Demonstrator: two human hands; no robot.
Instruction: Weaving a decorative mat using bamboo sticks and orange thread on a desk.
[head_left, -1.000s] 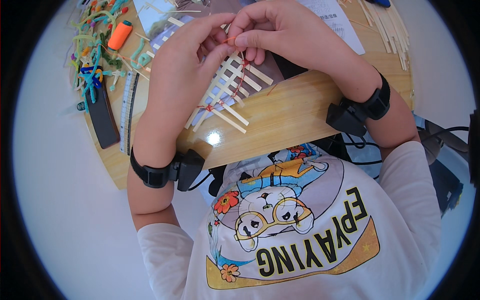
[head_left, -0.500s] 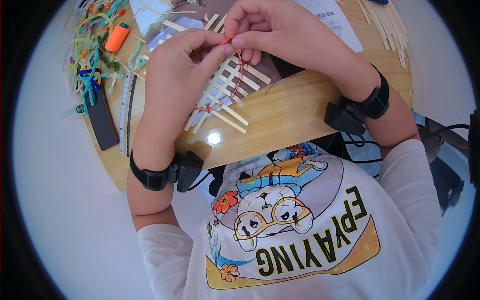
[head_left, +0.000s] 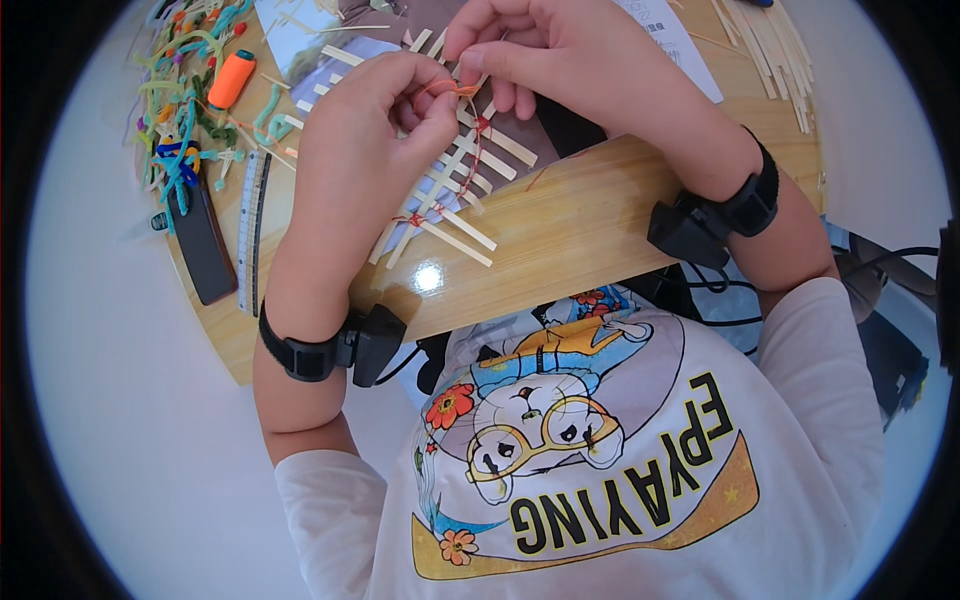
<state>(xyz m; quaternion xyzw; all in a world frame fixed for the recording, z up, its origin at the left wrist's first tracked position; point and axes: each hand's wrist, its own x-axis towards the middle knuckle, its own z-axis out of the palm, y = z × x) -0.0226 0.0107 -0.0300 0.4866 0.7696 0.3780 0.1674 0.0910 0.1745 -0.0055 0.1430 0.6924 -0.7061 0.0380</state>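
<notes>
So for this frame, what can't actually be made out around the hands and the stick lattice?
Head view only:
- Upper part of the stick lattice: covered by the left hand and right hand.
- Orange thread: too thin to tell whether it is knotted or only looped; the fingers hide its ends.
- Loose sticks at top right: cut off by the picture's rim.
- Coloured pile at top left: bent and too small to sort.

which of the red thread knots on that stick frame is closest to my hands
The upper knot, just below the right hand fingertips; the other knot sits lower on the frame, past the left hand.
</notes>
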